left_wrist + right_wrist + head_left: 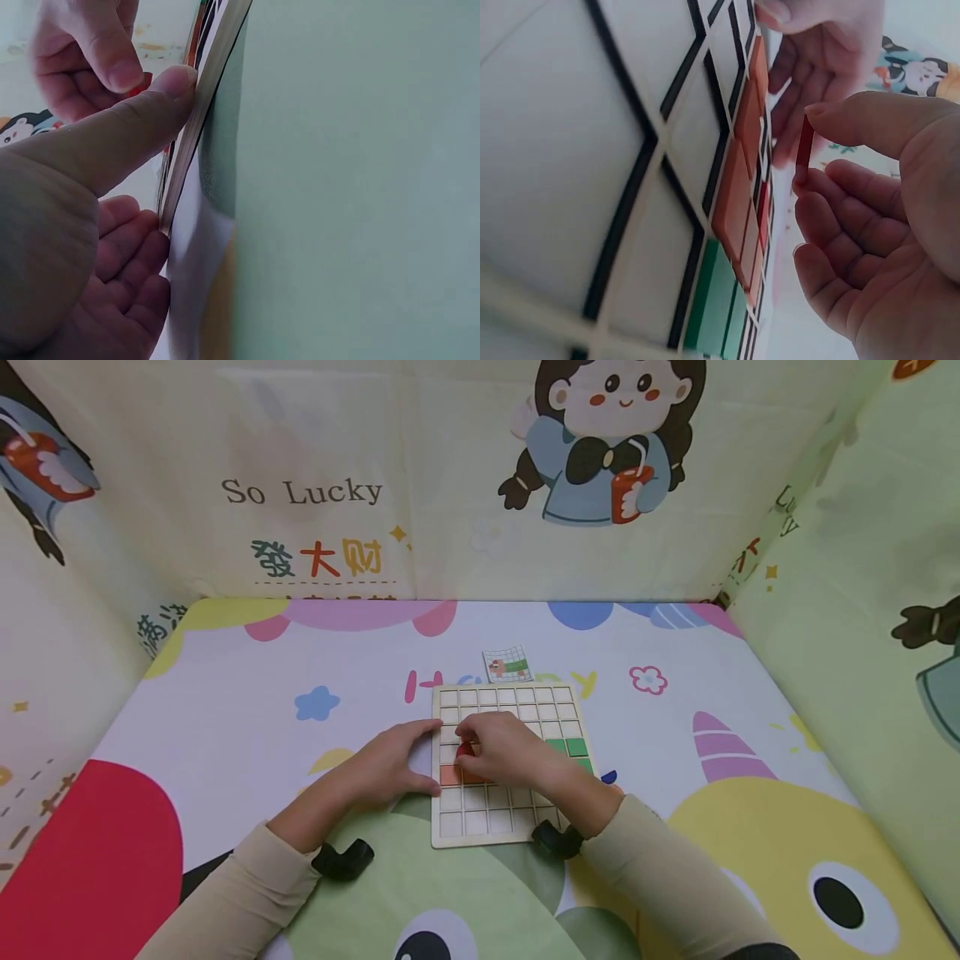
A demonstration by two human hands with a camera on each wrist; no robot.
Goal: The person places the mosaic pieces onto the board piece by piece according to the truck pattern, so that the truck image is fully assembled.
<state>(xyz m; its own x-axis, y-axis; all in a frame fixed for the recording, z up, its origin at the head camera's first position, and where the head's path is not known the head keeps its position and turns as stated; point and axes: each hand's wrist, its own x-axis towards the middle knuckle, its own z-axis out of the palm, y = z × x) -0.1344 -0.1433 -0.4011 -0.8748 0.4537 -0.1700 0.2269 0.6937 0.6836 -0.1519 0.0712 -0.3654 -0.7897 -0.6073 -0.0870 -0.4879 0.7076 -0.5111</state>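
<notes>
A square wooden grid board (486, 827) with white cells lies on the table. Along its left edge my left hand (390, 762) rests, thumb and fingers spread apart, their tips touching the rim. Over the board's left half my right hand (504, 745) pinches a small red tile (805, 146) between thumb and fingers, raised off the cells. Orange tiles (450, 775) fill part of a row beneath that hand, and green tiles (576, 747) sit at the right side. In the right wrist view another red tile (763, 217) shows beside the orange ones. My right hand hides several cells.
A small pattern card (507, 665) with a green and orange picture on a grid lies just beyond the board's far edge. The table (247, 693) wears a printed cloth, and printed curtains (450, 485) stand behind and on both sides.
</notes>
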